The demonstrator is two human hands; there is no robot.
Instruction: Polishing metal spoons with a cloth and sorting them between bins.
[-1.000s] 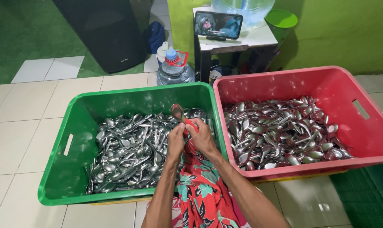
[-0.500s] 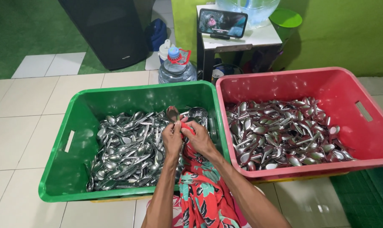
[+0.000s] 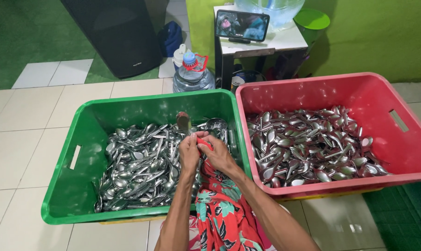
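Gripping a bundle of spoons [image 3: 184, 122] upright over the green crate [image 3: 87, 139], the left hand [image 3: 189, 153] steadies it while the right hand [image 3: 218, 155] pinches a red band [image 3: 204, 142] beside it; stretching that band looks the step in hand

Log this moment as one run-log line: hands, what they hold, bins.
left hand: gripping upright spoon | right hand: holding small red item | green crate: spoons | red crate: spoons

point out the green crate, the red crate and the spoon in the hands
green crate [image 3: 57, 186], head view, bare left wall below the handle slot
red crate [image 3: 340, 90], head view, inner back wall
spoon [image 3: 183, 121], head view, end sticking up above the hands
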